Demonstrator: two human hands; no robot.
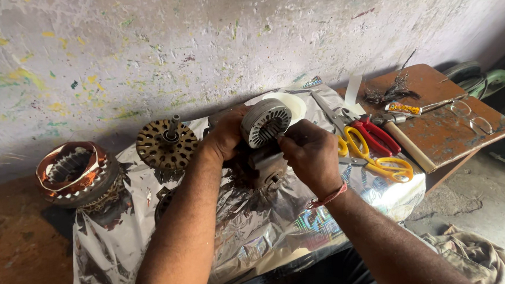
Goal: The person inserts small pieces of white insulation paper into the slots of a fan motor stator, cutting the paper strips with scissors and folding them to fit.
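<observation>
Gripping slotted stator core [266, 121], face tilted rightward

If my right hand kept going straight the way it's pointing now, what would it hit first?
The right hand points up-left at the slotted metal core, so it would likely meet that core first, with the left hand just beyond it. Depth is hard to judge.

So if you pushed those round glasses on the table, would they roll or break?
The glasses probably wouldn't roll: they lie flat on the brown table. Their thin wire frame looks light and bendy, so they'd likely slide. The lenses seem fragile, and they sit near the edge.
</observation>
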